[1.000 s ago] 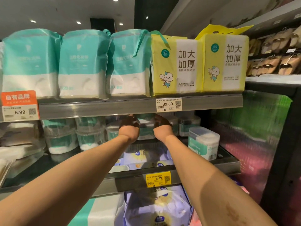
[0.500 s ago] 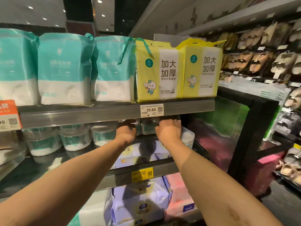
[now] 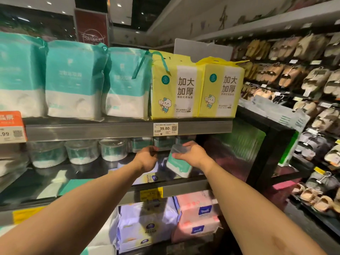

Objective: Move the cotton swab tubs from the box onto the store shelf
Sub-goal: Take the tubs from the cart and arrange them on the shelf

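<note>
While pinched at lid end from above by right hand (image 3: 193,156), thumb on near side, fingers curled over far side, hangs tilted just over front of middle shelf (image 3: 184,188): cotton swab tub (image 3: 178,163), not yet set down by the look.

Lid twd approx 12 o'clock, base twd 6, leaning a bit; teal label facing cam. Long axis prob. across view, roughly 10-to-4; hard to fix w/ blur.

Just beside tub at 9 o'clock: left hand (image 3: 147,159), fingers curled; cannot tell whether gripping anything.

Step in hand, as judged: placing. Next calls for levelling tub, base down, then easing it twd 12 o'clock to join rect. tubs (image 3: 163,142) at back, w/o knocking them.

Further out at 9 o'clock: round tubs (image 3: 81,153) in a row. Up at 12: price tag (image 3: 165,128) on upper shelf rail (image 3: 110,129), yellow packs (image 3: 176,87) above.
</note>
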